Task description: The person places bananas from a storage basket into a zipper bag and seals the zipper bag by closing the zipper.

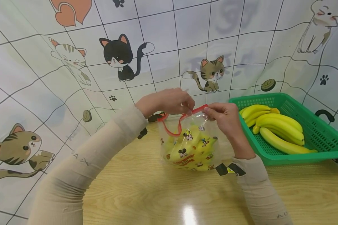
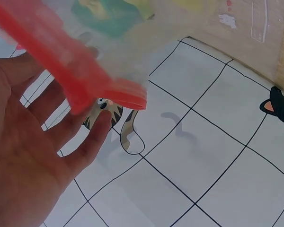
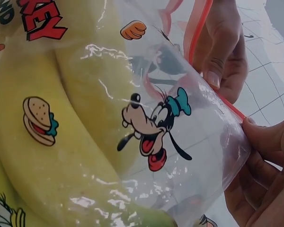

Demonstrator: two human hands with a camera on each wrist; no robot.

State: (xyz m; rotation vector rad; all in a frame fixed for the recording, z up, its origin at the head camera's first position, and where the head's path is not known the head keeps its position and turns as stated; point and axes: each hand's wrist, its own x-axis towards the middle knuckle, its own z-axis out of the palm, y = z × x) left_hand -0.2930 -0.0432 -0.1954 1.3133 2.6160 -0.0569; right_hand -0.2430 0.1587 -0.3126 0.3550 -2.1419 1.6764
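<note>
A clear zip bag [image 1: 191, 147] printed with cartoon figures stands on the wooden table, with yellow bananas [image 3: 47, 142] inside. Its red zip edge [image 2: 52, 56] is pressed together toward the right corner and gapes in a loop on the left. My right hand [image 1: 223, 118] pinches the top right corner of the bag between thumb and fingers. Close beside it, my left hand [image 1: 173, 101] pinches the red zip from above. In the right wrist view the left thumb [image 3: 217, 66] lies against the zip, a short way from the right fingertips.
A green plastic basket [image 1: 270, 159] with several bananas [image 1: 281, 125] stands to the right of the bag. Behind the wooden table [image 1: 146, 193] hangs a white grid-patterned sheet [image 1: 163, 40] with cartoon cats. A black hook-shaped thing [image 1: 325, 115] shows behind the basket.
</note>
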